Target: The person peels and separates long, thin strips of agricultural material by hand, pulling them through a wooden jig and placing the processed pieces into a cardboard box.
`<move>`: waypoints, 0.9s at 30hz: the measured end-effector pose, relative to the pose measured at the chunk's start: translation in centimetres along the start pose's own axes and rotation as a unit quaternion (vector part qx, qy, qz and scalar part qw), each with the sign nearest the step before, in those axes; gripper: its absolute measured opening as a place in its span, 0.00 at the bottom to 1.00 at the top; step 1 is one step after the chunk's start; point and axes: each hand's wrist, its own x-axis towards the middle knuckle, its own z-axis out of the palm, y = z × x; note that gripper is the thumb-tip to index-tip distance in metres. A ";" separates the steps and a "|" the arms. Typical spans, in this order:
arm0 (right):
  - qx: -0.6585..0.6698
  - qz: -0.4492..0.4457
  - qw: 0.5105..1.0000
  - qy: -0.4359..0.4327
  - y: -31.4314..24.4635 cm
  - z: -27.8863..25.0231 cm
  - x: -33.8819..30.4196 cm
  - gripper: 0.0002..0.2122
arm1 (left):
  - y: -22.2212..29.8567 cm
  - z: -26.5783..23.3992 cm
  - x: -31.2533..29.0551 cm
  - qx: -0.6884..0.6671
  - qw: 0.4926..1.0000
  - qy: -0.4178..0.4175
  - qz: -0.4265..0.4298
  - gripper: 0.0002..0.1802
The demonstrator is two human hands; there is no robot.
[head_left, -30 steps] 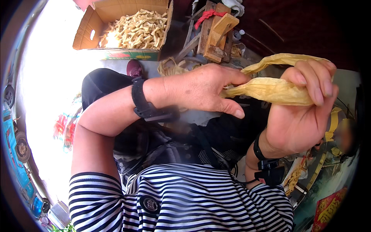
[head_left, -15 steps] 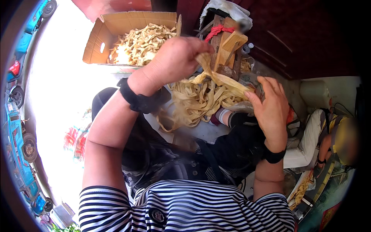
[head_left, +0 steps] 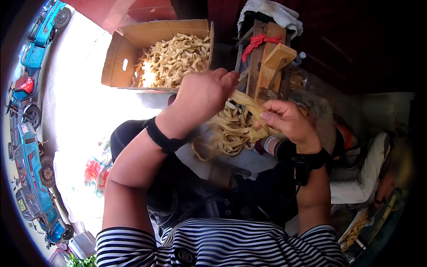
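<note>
A flat, pale yellow strip (head_left: pixel 248 103) is stretched between my two hands in front of my lap. My left hand (head_left: pixel 205 97) is closed in a fist at its upper left end. My right hand (head_left: pixel 291 121) pinches the other end between thumb and fingers. Under the strip lies a tangled heap of the same long strips (head_left: pixel 233 129). Beyond my left hand stands an open cardboard box (head_left: pixel 118 62) holding many short knotted pieces (head_left: pixel 180 58) of similar colour.
A wooden block stand (head_left: pixel 267 66) with a red cloth tie (head_left: pixel 258 44) stands beyond the strips, near a white towel (head_left: pixel 275 15). Blue three-wheeled vehicles (head_left: pixel 33 173) are parked at far left. Another person's pale-trousered leg (head_left: pixel 356 187) is at right.
My right hand has moved left and turned inward, closing on the strip where its fingers were spread before. My left hand has shifted slightly down. The whole view has shifted a little.
</note>
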 end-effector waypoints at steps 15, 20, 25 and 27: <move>-0.416 -0.325 0.834 0.162 1.1 2.0 0.5 0.08 | 2.8 -0.1 1.5 -0.574 0.707 -0.298 -0.284 0.12; -0.344 -0.427 0.833 0.079 -0.1 1.1 -0.8 0.09 | 6.1 1.6 -0.9 -0.540 0.764 -0.351 -0.048 0.10; -0.067 -0.277 0.946 0.155 0.5 1.6 -0.9 0.09 | 6.3 -1.8 0.1 -0.569 0.803 -0.174 0.030 0.15; 0.142 -0.147 0.978 0.046 1.3 2.0 -1.0 0.07 | 5.9 -1.8 0.9 -0.347 0.929 -0.049 0.120 0.19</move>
